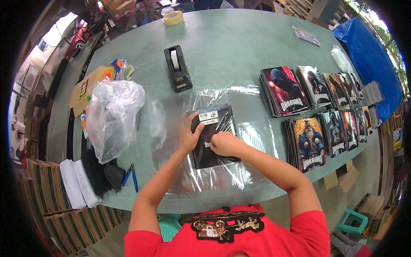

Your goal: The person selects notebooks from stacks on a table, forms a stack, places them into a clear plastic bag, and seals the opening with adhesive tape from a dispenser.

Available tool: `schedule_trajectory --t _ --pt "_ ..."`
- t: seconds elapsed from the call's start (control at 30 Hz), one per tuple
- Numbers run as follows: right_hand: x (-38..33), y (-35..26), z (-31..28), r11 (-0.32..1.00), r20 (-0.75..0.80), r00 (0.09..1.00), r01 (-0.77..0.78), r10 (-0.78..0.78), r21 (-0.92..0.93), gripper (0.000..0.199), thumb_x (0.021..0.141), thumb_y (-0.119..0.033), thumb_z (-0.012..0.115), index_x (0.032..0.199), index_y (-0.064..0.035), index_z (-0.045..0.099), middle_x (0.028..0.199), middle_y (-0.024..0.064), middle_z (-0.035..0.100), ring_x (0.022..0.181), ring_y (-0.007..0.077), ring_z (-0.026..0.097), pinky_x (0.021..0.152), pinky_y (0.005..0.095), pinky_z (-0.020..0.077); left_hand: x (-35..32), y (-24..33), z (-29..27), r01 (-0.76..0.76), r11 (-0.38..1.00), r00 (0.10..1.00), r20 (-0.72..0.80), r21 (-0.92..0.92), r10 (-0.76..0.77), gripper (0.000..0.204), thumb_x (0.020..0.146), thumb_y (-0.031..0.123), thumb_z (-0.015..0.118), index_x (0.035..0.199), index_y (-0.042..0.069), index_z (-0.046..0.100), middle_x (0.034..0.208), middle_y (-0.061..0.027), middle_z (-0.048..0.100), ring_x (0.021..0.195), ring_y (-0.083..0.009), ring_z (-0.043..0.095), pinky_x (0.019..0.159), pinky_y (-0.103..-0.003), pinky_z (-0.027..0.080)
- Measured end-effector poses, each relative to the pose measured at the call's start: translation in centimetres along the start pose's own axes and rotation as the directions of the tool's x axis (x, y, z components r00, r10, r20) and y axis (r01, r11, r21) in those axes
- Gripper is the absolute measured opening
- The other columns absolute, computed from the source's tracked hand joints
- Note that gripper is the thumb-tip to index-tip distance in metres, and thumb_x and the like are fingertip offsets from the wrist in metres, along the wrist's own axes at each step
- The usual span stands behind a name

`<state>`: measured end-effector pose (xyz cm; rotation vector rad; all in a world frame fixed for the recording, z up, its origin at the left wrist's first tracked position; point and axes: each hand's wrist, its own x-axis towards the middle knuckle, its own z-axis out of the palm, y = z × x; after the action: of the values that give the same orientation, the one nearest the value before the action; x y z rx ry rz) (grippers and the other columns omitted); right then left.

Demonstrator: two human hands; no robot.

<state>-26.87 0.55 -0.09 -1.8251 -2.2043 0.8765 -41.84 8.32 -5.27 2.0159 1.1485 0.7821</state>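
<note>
A black spiral notebook (217,157) lies on a sheet of clear plastic (260,147) in front of me. A white barcode label (208,116) shows near its upper edge. Across its upper left side rests my left hand (189,136), fingers stretched and thumb apart, touching the cover by the label. My right hand (225,144) is closed, knuckles up, over the middle of the cover. Whatever its fingers may hold is hidden beneath them. Beyond the notebook stands a black tape dispenser (180,77) with a roll of tape in it.
Stacks of spiral notebooks with illustrated covers (309,141) line the right side. To the left lie a crumpled clear plastic bag (113,115), blue-handled pliers (131,176) and white folded bundles (79,184). A tape roll (173,18) sits at the far edge; a blue tarp (370,64) hangs at right.
</note>
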Motion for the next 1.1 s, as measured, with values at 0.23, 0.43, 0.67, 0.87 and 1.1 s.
schedule_trajectory --t 0.23,0.43,0.67,0.87,1.1 --pt "-3.4 -0.5 3.5 0.994 -0.472 0.881 0.014 0.037 0.105 0.015 0.075 -0.010 0.052 0.087 -0.0021 0.051 0.070 0.0145 0.057 0.067 0.0322 0.059 0.059 0.0427 0.0458 3.8 6.6 0.8 -0.325 0.921 0.929 -0.111 0.215 0.354 0.058 0.075 0.024 0.063 0.127 0.013 0.042 0.117 -0.0231 0.048 0.110 -0.0367 0.046 0.092 -0.044 0.035" --pt "-3.8 -1.5 4.8 0.999 -0.493 0.870 -0.026 0.012 -0.022 0.019 0.074 -0.011 0.053 0.092 -0.0032 0.051 0.084 0.0102 0.052 0.083 0.0267 0.053 0.071 0.0371 0.0430 14.1 3.5 2.7 -0.013 0.975 1.000 -0.024 0.222 0.018 0.045 0.078 0.014 0.054 0.121 0.006 0.044 0.077 -0.0209 0.060 0.073 -0.0349 0.059 0.064 -0.045 0.046" --pt "-3.5 -1.0 5.2 0.970 -0.482 0.873 -0.173 0.070 -0.172 0.063 0.086 -0.037 0.042 0.133 0.0023 0.029 0.141 0.0192 0.023 0.134 0.0321 0.013 0.108 0.0453 0.0070 4.2 -8.2 -6.2 0.064 0.687 0.941 -0.273 0.724 0.200 0.027 0.083 0.026 0.054 0.096 0.004 0.063 0.116 -0.0189 0.052 0.108 -0.0349 0.046 0.091 -0.044 0.036" --pt "-3.2 -1.5 4.9 0.971 -0.436 0.898 -0.147 0.053 -0.187 0.069 0.087 -0.042 0.040 0.134 0.0055 0.025 0.142 0.0218 0.019 0.134 0.0353 0.012 0.107 0.0478 0.0081 -1.1 -10.3 -4.6 -0.009 0.655 0.965 -0.165 0.755 0.203 0.032 0.081 0.031 0.060 0.105 0.010 0.060 0.125 -0.0161 0.043 0.120 -0.0376 0.032 0.096 -0.049 0.027" --pt "-2.9 -0.7 3.9 0.966 -0.453 0.892 -0.100 -0.020 -0.239 0.054 0.087 -0.036 0.042 0.125 0.0014 0.040 0.134 0.0169 0.035 0.124 0.0329 0.030 0.099 0.0487 0.0230 -3.5 -5.1 -7.2 0.325 0.938 0.888 -0.380 0.124 -0.258 0.029 0.079 0.023 0.064 0.098 0.002 0.059 0.107 -0.0143 0.056 0.090 -0.0218 0.056 0.071 -0.031 0.045"
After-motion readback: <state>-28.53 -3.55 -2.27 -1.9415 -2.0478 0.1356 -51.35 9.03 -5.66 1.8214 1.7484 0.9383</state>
